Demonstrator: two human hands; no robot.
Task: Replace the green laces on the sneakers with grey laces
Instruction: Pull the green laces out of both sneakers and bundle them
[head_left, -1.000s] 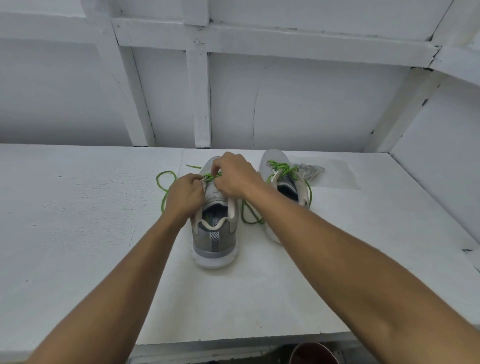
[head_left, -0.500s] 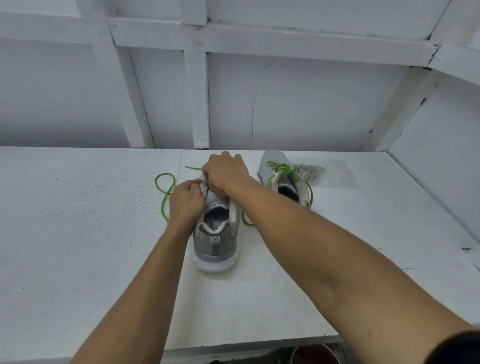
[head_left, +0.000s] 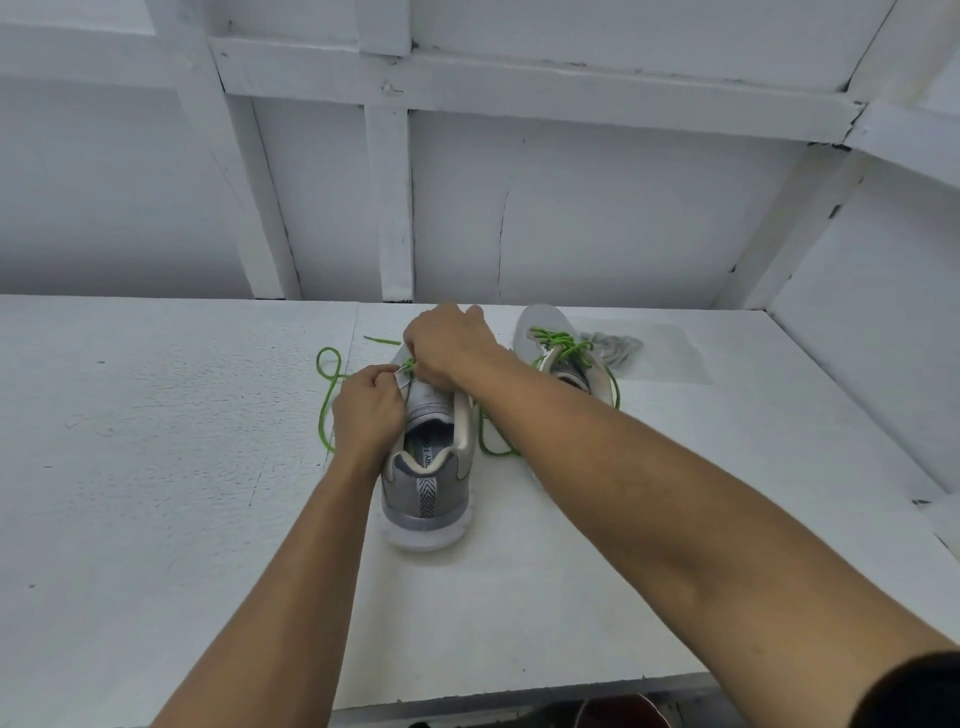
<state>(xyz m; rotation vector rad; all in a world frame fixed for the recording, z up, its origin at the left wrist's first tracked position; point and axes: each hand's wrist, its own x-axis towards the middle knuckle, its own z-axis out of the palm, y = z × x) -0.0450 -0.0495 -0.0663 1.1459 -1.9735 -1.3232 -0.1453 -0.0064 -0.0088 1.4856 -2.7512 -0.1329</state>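
Grey near sneaker (head_left: 426, 483) stood heel-first at frame centre on white table (head_left: 156, 467), left hand (head_left: 366, 410) pinching its eyelet edge, right hand (head_left: 449, 353) just beyond, fingers curled on green lace (head_left: 324, 410); second sneaker (head_left: 566, 358), green-laced, and grey laces (head_left: 613, 345) lay farther right.

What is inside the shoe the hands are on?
An insole with printed letters shows at the shoe's heel end. Farther in, the tongue and right hand cover it, so nothing can be seen.
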